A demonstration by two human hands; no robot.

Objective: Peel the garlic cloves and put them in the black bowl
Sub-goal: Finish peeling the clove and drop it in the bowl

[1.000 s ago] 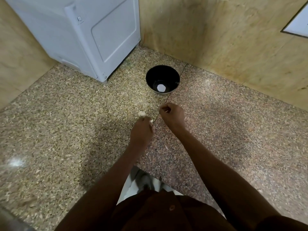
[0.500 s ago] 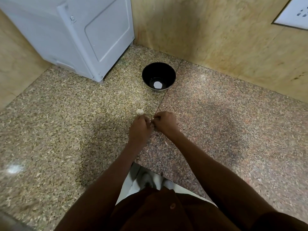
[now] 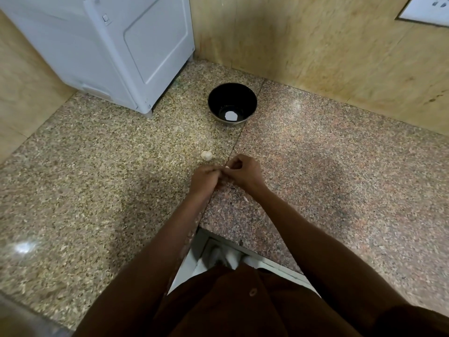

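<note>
Off to the left the white appliance [image 3: 116, 52] is standing against the wall. On the speckled granite counter [image 3: 97, 181] the garlic bulb [image 3: 206, 155] is lying apart, just beyond the hands. The left hand [image 3: 203, 180] and right hand [image 3: 244, 173], separate a second ago, are now meeting, both pinching a small pale garlic clove [image 3: 227, 168] between curled fingers; peeling is seemingly starting again. Beyond them the black bowl [image 3: 213, 103] is waiting near the corner, something pale, likely a peeled clove [image 3: 231, 115], sitting inside.
</note>
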